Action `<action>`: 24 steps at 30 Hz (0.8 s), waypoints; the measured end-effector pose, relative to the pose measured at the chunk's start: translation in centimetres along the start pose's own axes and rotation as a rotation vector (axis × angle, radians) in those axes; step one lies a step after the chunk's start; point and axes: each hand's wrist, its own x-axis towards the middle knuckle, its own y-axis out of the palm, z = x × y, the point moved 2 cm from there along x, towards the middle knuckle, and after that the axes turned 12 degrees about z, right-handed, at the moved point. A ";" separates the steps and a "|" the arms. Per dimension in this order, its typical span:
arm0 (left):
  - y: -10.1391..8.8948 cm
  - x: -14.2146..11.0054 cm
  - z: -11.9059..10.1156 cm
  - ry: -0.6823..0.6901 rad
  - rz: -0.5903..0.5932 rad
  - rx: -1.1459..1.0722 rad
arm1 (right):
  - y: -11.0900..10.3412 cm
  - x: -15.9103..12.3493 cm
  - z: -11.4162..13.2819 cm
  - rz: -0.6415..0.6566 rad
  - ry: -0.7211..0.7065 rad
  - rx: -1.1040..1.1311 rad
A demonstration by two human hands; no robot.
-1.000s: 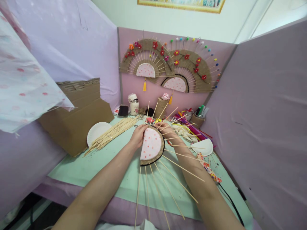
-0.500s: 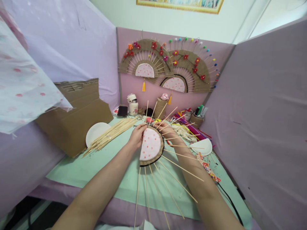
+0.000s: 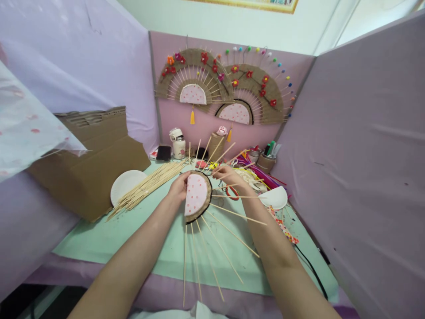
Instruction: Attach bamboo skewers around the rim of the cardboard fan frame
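Holding the half-round panel (image 3: pixel 196 192) over the green table (image 3: pixel 169 261)

Your left hand (image 3: pixel 179 186) is clamped on the panel at the upper end of its straight edge — the pink-dotted face shows, and the curved, black-trimmed side points right. Thin sticks (image 3: pixel 238 214) spread out from that curve. Your right hand (image 3: pixel 227 175) is near the upper curve, fingers bent among the sticks — I cannot tell whether they pinch anything. Red-handled scissors (image 3: pixel 232 193) lie just beside it. To the left, a loose stick bundle (image 3: pixel 149 188) lies partly over a paper plate (image 3: pixel 122 184).
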 end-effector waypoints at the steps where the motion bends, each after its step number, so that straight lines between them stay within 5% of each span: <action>1: -0.4 0.2 -0.4 -0.023 -0.010 0.000 | -0.5 0.0 -0.4 -0.007 0.032 -0.098; 5: -1.9 0.9 -1.9 -0.101 -0.006 -0.003 | -2.8 -1.2 -2.7 -0.025 0.247 -0.435; 11: -2.8 1.0 -3.2 -0.081 0.010 -0.040 | -3.8 -2.1 -5.5 0.071 0.498 -0.553; 24: -2.6 0.1 -4.3 -0.047 0.038 -0.118 | -1.6 -1.1 -8.9 0.125 0.592 -0.487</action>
